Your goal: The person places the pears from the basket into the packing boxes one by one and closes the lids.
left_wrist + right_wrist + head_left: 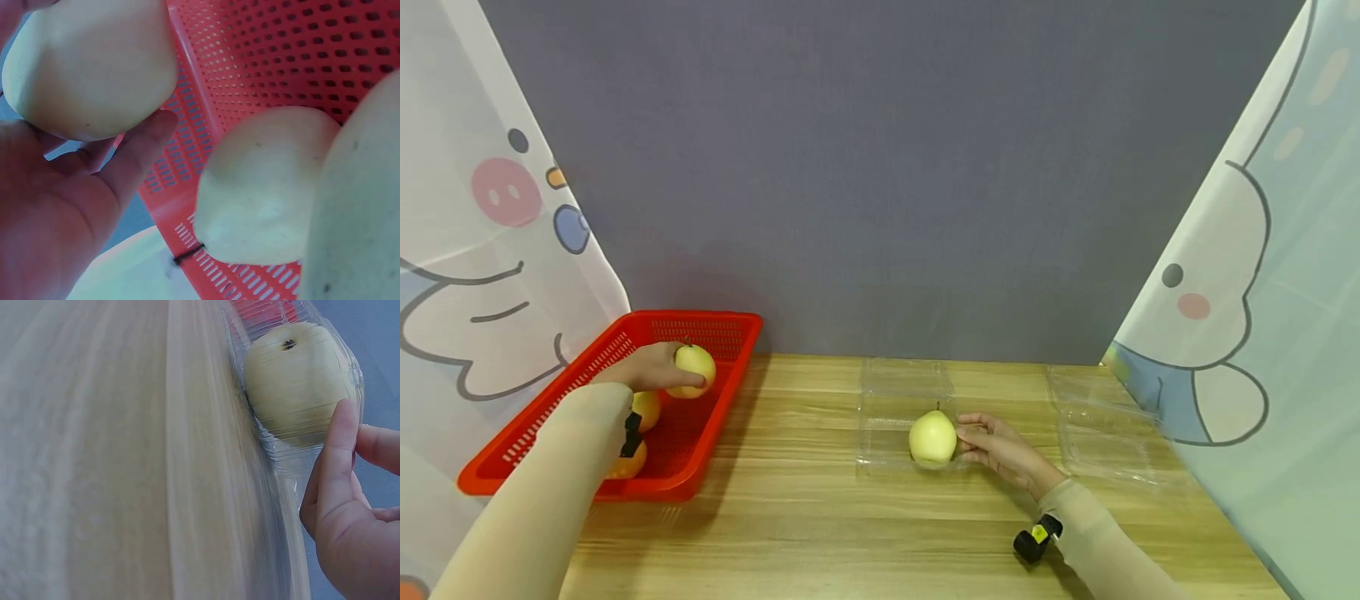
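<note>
My left hand grips a pale yellow pear over the red basket, fingers curled round its side. Close up in the left wrist view, the held pear sits between thumb and fingers, and another pear lies in the basket. At the middle of the table stands a clear plastic clamshell box with its lid raised behind. One pear stands in its right part, stem up. My right hand pinches the box's right edge beside that pear, thumb and forefinger at the rim.
A second clear plastic box lies open on the wooden table at the right. Inside the basket are another yellow pear and an orange fruit, partly hidden by the left arm. A grey panel rises behind, with printed curtains at the sides.
</note>
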Demonstrator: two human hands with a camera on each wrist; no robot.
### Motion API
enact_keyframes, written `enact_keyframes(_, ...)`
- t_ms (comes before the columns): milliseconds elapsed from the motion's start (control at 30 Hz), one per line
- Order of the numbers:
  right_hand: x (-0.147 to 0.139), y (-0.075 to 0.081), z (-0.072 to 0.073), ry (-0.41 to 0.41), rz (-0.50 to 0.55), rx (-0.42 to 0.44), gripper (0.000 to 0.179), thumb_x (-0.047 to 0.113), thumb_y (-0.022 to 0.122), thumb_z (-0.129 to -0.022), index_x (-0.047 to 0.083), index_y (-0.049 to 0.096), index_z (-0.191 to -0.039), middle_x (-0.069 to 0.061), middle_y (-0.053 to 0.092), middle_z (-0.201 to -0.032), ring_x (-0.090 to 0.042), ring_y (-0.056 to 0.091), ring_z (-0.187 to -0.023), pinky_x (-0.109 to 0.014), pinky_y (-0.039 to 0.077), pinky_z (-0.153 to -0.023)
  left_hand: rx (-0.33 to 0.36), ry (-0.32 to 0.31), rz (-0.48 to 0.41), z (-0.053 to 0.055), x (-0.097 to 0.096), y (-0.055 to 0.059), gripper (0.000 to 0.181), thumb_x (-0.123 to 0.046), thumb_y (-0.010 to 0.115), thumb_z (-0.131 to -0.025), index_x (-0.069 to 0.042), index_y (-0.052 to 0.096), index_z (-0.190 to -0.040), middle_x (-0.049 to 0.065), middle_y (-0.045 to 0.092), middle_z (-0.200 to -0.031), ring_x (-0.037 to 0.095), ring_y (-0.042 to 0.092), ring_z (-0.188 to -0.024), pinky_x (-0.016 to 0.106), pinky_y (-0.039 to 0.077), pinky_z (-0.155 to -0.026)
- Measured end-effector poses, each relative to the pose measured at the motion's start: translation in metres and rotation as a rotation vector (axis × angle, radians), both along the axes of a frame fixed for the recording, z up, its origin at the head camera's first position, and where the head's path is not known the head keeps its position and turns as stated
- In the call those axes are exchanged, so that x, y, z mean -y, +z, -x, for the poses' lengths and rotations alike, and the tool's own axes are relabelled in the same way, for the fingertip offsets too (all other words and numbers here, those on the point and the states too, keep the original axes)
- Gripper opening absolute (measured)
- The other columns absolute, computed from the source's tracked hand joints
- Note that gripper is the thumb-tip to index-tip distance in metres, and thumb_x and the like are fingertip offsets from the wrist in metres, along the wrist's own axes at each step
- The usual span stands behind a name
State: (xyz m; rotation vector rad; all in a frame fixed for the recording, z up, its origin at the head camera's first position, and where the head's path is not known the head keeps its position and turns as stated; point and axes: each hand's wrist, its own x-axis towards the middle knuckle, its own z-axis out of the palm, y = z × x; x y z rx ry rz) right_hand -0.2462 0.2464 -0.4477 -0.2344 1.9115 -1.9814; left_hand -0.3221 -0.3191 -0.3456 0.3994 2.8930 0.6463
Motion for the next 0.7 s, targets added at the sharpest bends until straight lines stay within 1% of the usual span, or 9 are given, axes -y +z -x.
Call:
enact_keyframes(33,0.0000,0.0003,-0.0001,-0.002,-0.001,0.000,0.052,0.010,0.054,-0.104,-0.014,0.027,-0.141,-0.011,0.052,-0.108,-0.013,0.060,-0.090,-0.022,0.055,-0.077,-0.008,-0.003,-0.005,-0.0004,-0.0007,0.0011,0.056,-0.040,0.076,-0.082,0.006,0.058,-0.108,0.006,0.059,-0.087,0.025,0.055,-0.084,0.037,0.049,-0.071)
enact_keyframes(100,0.0000,0.0008,-0.0004,-0.006,-0.006,-0.001,0.052,0.010,0.054,-0.104,-0.014,0.027,-0.141,-0.011,0.052,-0.108,-0.014,0.060,-0.090,-0.022,0.055,-0.077,-0.026,0.005,-0.009,-0.0010,-0.0017,0.0026,0.058,-0.040,0.076,-0.082,0.006,0.057,-0.110,0.008,0.059,-0.089,0.026,0.055,-0.084,0.038,0.049,-0.071)
enact_keyframes(200,-0.0003,0.0004,-0.0010,-0.012,-0.009,0.003,0.052,0.009,0.054,-0.104,-0.014,0.027,-0.141,-0.011,0.052,-0.107,-0.014,0.059,-0.089,-0.022,0.055,-0.077,-0.037,0.031,-0.038,-0.0023,-0.0036,0.0025,0.069,-0.041,0.075,-0.082,0.011,0.049,-0.119,0.014,0.059,-0.098,0.031,0.055,-0.089,0.041,0.050,-0.075)
enact_keyframes(267,-0.0004,-0.0004,-0.0007,-0.017,-0.010,0.007,0.052,0.010,0.054,-0.104,-0.014,0.028,-0.142,-0.011,0.052,-0.107,-0.013,0.059,-0.089,-0.023,0.055,-0.077,-0.055,0.045,-0.060,-0.0026,-0.0042,0.0014,0.076,-0.041,0.076,-0.082,0.013,0.043,-0.125,0.018,0.058,-0.102,0.032,0.056,-0.091,0.041,0.050,-0.075)
enact_keyframes(333,-0.0006,-0.0012,-0.0004,-0.017,-0.010,0.006,0.052,0.010,0.054,-0.104,-0.014,0.027,-0.142,-0.010,0.053,-0.106,-0.013,0.059,-0.088,-0.022,0.055,-0.076,-0.067,0.053,-0.092,-0.0028,-0.0044,0.0003,0.079,-0.040,0.076,-0.082,0.013,0.039,-0.128,0.020,0.057,-0.105,0.033,0.056,-0.092,0.041,0.050,-0.075)
enact_keyframes(433,-0.0006,-0.0014,-0.0004,-0.015,-0.009,0.004,0.052,0.010,0.054,-0.104,-0.013,0.027,-0.142,-0.010,0.054,-0.105,-0.012,0.060,-0.088,-0.022,0.055,-0.076,-0.086,0.053,-0.114,-0.0034,-0.0042,0.0002,0.078,-0.038,0.075,-0.083,0.012,0.039,-0.130,0.020,0.058,-0.106,0.032,0.056,-0.092,0.038,0.050,-0.074)
enact_keyframes(533,-0.0003,-0.0013,-0.0008,-0.013,-0.008,0.001,0.051,0.010,0.053,-0.104,-0.013,0.027,-0.142,-0.010,0.055,-0.104,-0.013,0.060,-0.088,-0.023,0.055,-0.077,-0.108,0.056,-0.130,-0.0054,-0.0041,0.0020,0.076,-0.039,0.073,-0.085,0.012,0.041,-0.131,0.021,0.059,-0.108,0.033,0.056,-0.093,0.039,0.050,-0.075)
enact_keyframes(600,-0.0001,-0.0011,-0.0011,-0.013,-0.007,-0.001,0.052,0.010,0.054,-0.104,-0.014,0.027,-0.142,-0.010,0.054,-0.105,-0.013,0.060,-0.088,-0.023,0.055,-0.077,-0.121,0.063,-0.135,-0.0069,-0.0048,0.0042,0.076,-0.040,0.071,-0.087,0.013,0.042,-0.133,0.022,0.059,-0.110,0.033,0.056,-0.094,0.041,0.050,-0.075)
enact_keyframes(700,0.0002,-0.0007,-0.0015,-0.014,-0.005,-0.001,0.052,0.011,0.054,-0.104,-0.014,0.027,-0.142,-0.010,0.053,-0.106,-0.013,0.059,-0.088,-0.023,0.055,-0.077,-0.121,0.072,-0.139,-0.0093,-0.0063,0.0080,0.080,-0.043,0.069,-0.089,0.013,0.039,-0.138,0.024,0.057,-0.115,0.036,0.056,-0.097,0.045,0.050,-0.077)
